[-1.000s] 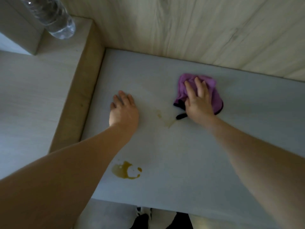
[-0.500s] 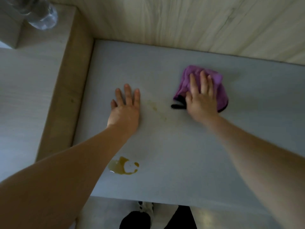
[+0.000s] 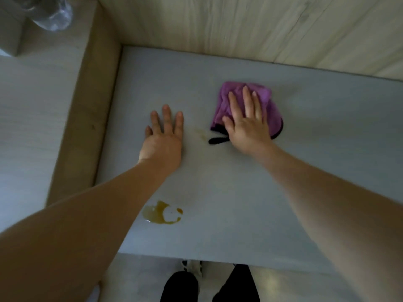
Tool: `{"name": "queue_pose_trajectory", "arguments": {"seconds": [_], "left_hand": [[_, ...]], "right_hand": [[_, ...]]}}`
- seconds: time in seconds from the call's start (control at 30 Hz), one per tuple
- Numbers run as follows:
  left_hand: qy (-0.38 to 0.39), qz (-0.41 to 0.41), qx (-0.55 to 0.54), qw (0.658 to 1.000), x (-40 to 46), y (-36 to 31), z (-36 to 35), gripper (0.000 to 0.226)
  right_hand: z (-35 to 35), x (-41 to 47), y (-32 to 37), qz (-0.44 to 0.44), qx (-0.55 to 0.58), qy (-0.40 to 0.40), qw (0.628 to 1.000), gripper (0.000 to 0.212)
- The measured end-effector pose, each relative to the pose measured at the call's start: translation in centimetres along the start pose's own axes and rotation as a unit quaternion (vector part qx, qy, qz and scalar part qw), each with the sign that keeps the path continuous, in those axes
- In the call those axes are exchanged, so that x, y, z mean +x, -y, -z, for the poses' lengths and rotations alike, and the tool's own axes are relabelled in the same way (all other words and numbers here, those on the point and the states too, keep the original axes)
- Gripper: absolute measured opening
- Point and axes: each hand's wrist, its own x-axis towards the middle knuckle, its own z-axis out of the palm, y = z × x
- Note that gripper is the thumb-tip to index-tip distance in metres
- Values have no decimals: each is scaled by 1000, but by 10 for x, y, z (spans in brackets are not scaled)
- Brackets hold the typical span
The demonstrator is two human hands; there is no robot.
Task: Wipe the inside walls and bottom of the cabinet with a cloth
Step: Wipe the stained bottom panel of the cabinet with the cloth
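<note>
Cloth (image 3: 257,99), purple with a black edge and loop, lies on the grey bottom of the cabinet (image 3: 283,192), to the right of centre and not far from the wooden back wall (image 3: 239,29); the right hand (image 3: 246,125) presses it flat with straight, spread fingers, a grip that pins the cloth from above without closing round it. Over the last second that hand and cloth have slid a little to the right and back, off a yellowish smear (image 3: 201,134) that has faded to a faint streak just left of the cloth's loop, so this patch looks nearly clean but not quite. The left hand (image 3: 163,140) has gone from loosely bent to flat, fingers straight, palm down on the bottom left of the smear, holding nothing and seeming to brace the body. A larger brown puddle (image 3: 162,213) sits untouched near the front edge, beside the left forearm, so most of the bottom wiping and all the walls seem left to do. The left forearm crosses close over that puddle and would likely need to shift. A plastic bottle (image 3: 52,16) stands far left, outside, beyond the side wall (image 3: 87,110); dark trousers (image 3: 181,286) show below
</note>
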Motion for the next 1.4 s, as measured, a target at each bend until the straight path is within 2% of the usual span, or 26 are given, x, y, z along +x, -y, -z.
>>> {"name": "queue_pose_trajectory", "arguments": {"seconds": [0.07, 0.17, 0.23, 0.3, 0.43, 0.57, 0.63, 0.7, 0.77, 0.87, 0.93, 1.03, 1.1, 1.2, 1.3, 1.33, 1.4], "left_hand": [[-8, -1, 5, 1000, 1, 0, 0, 64], [-5, 4, -12, 1000, 0, 0, 2, 63], [-6, 3, -9, 1000, 0, 0, 2, 63], [-6, 0, -7, 1000, 0, -1, 2, 63], [-23, 7, -4, 1000, 1, 0, -5, 63], [-23, 11, -20, 999, 1, 3, -6, 66], [-25, 4, -66, 998, -3, 8, -4, 67], [-42, 6, -132, 990, -13, 19, -3, 64], [-65, 51, -168, 982, -27, 38, -9, 64], [-8, 109, -149, 983, -38, 61, -23, 72], [31, 121, -170, 978, -39, 68, -31, 74], [30, 118, -180, 976, -33, 68, -38, 73], [36, 123, -179, 975, -34, 67, -40, 73], [48, 129, -185, 973, -33, 67, -39, 73], [57, 130, -185, 973, -33, 66, -37, 74], [58, 131, -177, 974, -33, 66, -36, 73], [47, 139, -161, 976, -33, 65, -40, 73]], "right_hand": [[-12, -34, 8, 10, 2, -29, 1000, 64], [-21, -81, 15, 38, 5, 22, 999, 67], [-15, -79, 8, 53, 3, 55, 997, 70], [-7, -51, -3, 60, -19, 41, 997, 74], [7, 6, -16, -23, -1, 48, 999, 64], [-1, -15, -2, -49, -14, 11, 999, 63], [-5, -34, 5, -48, -13, 34, 998, 64], [-9, -63, 17, -31, -16, 50, 998, 67], [-11, -86, 36, -5, -23, 76, 997, 73], [-8, -71, 44, 10, -27, 111, 993, 71], [-3, -32, 56, 38, -13, 94, 995, 71], [0, 16, 76, 18, 3, 87, 996, 70], [-9, 11, 82, 21, -1, 67, 998, 68], [-24, -39, 84, 112, -7, 12, 994, 66], [-23, -55, 85, 158, -29, 73, 984, 63], [-19, -43, 86, 173, -40, 100, 979, 62], [-11, -6, 94, 195, -44, 106, 974, 61]]}}
